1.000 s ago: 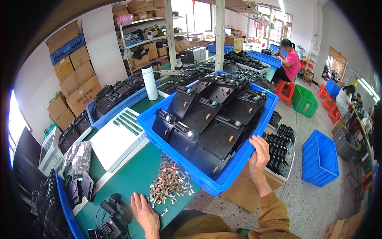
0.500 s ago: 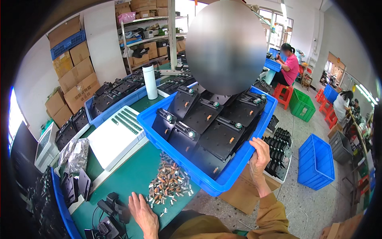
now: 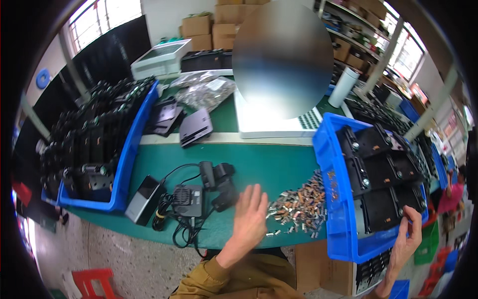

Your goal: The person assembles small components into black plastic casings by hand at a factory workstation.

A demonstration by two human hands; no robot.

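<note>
My left hand [image 3: 250, 217] is over the green tabletop [image 3: 269, 164], fingers stretched out and slightly blurred, holding nothing. To its right lies a heap of small metal and orange-brown parts [image 3: 301, 204]. Beside its fingertips, on the left, is a black plastic device [image 3: 219, 182] with a cable. My right hand [image 3: 408, 236] has its fingers bent over the near right rim of a blue plastic tray [image 3: 343, 236]; its fingertips reach close to the plates inside. Several black plates [image 3: 381, 209] with rods and round knobs fill this tray. The heap lies against the tray's left side.
Another blue tray [image 3: 122, 184], piled with black assemblies, stands at the left. Grey-black plates [image 3: 195, 127], a clear bag of parts [image 3: 206, 89], a white board [image 3: 271, 132] and a white bottle [image 3: 343, 87] are farther back. A cardboard box [image 3: 323, 269] stands below the near edge.
My view has swung left, bringing the left tray and more of the bench into sight. My left hand has lifted from beside the heap. My right hand remains at the blue tray's rim.
</note>
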